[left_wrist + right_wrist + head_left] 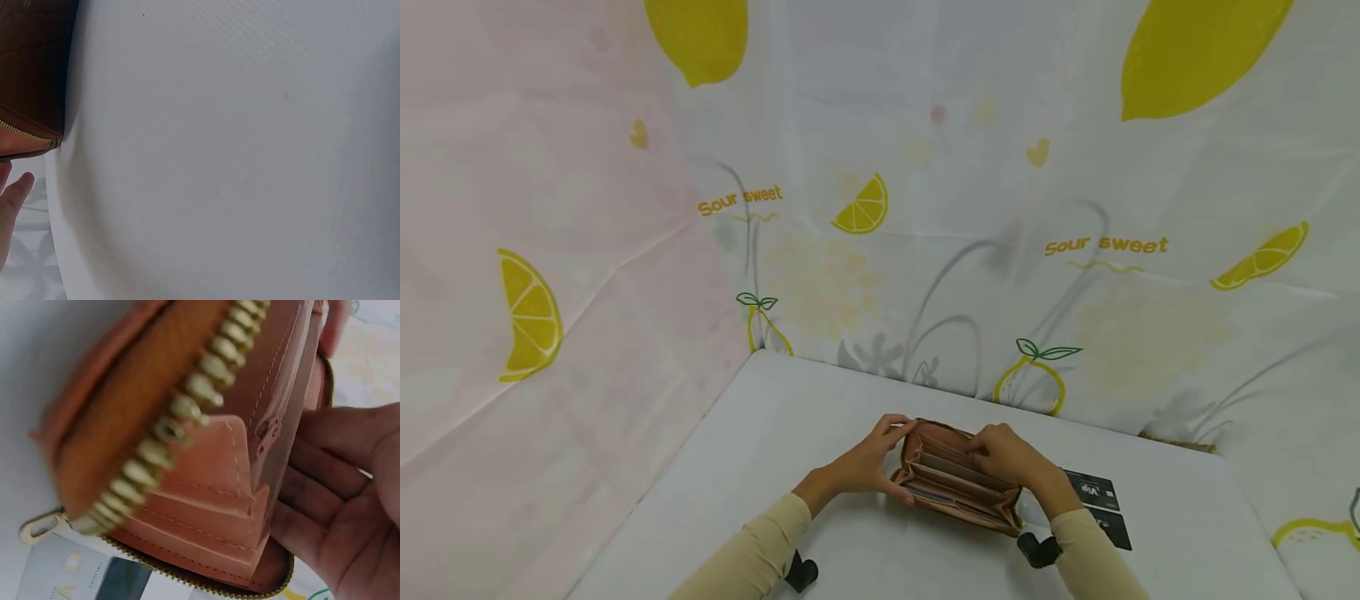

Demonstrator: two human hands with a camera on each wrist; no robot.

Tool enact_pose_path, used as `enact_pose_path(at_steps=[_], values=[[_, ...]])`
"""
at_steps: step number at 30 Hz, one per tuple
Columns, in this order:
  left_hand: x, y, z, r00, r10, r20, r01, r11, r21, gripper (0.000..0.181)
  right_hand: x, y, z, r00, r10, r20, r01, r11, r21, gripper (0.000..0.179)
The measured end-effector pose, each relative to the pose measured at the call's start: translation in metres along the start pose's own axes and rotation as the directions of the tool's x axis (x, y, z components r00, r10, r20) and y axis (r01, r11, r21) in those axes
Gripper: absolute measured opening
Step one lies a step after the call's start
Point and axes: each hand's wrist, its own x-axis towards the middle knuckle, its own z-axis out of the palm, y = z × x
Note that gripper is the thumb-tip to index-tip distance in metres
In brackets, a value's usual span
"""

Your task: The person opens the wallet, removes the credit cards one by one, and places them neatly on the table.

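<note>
A brown zip-around wallet (958,475) stands unzipped and spread wide on the white table, its pinkish-tan pockets and dividers facing up. My left hand (868,458) grips its left end, thumb on the near edge and fingers at the far edge. Over the far side comes my right hand (1003,454), its bent fingers down in the far compartment. In the right wrist view, the right fingers (331,481) pass behind a divider, so their tips are hidden, as is anything between them. The left wrist view catches only a corner of the wallet (31,81) and some left fingertips (19,187).
Two black cards, one marked Vip (1092,490) and another (1112,529), lie on the table beside the right forearm. A gold zip pull (40,528) hangs from the wallet's end. Lemon-printed cloth (925,275) walls the back and left of the white table (715,467).
</note>
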Motion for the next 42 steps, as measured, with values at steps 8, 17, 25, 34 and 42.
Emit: enact_pose_path(at_steps=[8, 17, 25, 34, 42], values=[[0.001, -0.001, 0.001, 1.000, -0.006, 0.000, 0.006, 1.000, -0.004, 0.117, -0.006, -0.006, 0.013, 0.981, 0.154, -0.117, -0.164, 0.983, -0.086, 0.017], [0.003, -0.001, 0.000, 1.000, -0.012, 0.003, 0.012, 1.000, -0.010, 0.118, -0.006, -0.005, 0.017, 0.944, 0.144, -0.296, -0.190, 0.973, -0.132, 0.022], [0.003, -0.001, -0.001, 1.000, -0.018, -0.001, 0.018, 1.000, -0.006, 0.116, -0.007, -0.005, 0.009, 0.955, 0.148, -0.258, -0.170, 0.983, -0.066, 0.012], [0.003, -0.003, 0.001, 1.000, -0.014, -0.007, 0.014, 1.000, 0.008, 0.116, -0.013, -0.013, -0.001, 0.948, 0.092, -0.304, -0.145, 0.977, -0.155, 0.011], [0.003, -0.002, -0.001, 1.000, -0.015, -0.001, 0.015, 1.000, 0.000, 0.117, -0.019, -0.019, -0.025, 0.949, 0.049, -0.310, -0.110, 0.977, -0.182, 0.012]])
